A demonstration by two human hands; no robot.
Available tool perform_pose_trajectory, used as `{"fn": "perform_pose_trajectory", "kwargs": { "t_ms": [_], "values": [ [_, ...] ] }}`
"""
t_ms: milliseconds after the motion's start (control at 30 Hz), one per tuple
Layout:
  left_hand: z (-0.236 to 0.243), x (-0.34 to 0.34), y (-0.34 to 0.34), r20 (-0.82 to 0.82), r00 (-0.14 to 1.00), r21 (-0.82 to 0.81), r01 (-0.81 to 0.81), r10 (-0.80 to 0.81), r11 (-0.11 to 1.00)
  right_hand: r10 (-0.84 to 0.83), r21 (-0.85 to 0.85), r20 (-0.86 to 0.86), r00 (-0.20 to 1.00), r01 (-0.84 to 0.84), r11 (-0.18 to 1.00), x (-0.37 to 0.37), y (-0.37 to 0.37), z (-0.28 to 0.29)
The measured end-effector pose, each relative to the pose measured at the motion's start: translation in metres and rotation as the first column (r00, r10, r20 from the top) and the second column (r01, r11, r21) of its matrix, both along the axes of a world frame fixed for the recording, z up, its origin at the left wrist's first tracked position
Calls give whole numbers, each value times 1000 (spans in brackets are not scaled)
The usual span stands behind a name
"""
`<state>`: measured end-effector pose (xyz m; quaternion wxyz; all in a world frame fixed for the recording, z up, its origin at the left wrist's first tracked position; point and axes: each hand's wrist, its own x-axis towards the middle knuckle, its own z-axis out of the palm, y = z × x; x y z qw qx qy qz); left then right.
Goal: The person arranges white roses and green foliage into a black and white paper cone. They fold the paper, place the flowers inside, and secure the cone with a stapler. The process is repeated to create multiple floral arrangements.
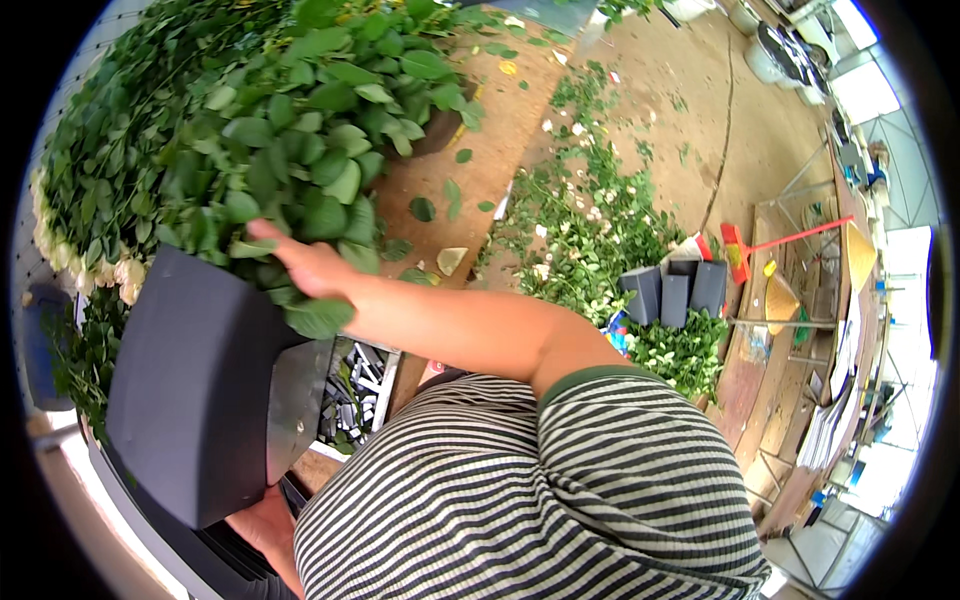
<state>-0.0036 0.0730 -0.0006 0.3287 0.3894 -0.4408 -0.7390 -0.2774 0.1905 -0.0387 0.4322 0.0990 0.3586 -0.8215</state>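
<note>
At the lower left, my left hand grips the bottom edge of a dark grey bent sheet. Its fingertips are hidden behind the sheet. Beyond the sheet's upper edge, my right hand reaches into leafy green rose stems with one finger stretched out; leaves cover the other fingers. Cream rose heads show at the far left end of the large pile of stems.
A white tray of small grey and white pieces stands beside the sheet. Black sheets lie underneath. Cut foliage litters the floor at the right, near dark grey boxy pieces and a red long-handled dustpan.
</note>
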Motion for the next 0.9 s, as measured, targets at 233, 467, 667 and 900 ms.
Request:
{"fn": "perform_pose_trajectory", "kwargs": {
  "t_ms": [233,467,667,900],
  "values": [
    [27,0,-7,107,988,-321,143,-114,936,-216,-240,-15,976,206,949,11,-15,30],
    [45,-28,-11,-1,994,-361,104,-112,927,-248,-304,-240,939,171,937,24,-15,63],
    [45,-44,-11,79,983,-441,182,-164,879,109,-226,-507,855,-254,940,67,60,137],
    [49,-66,3,155,944,-454,330,-291,828,-171,-443,-598,783,-145,885,69,124,126]
  ]
}}
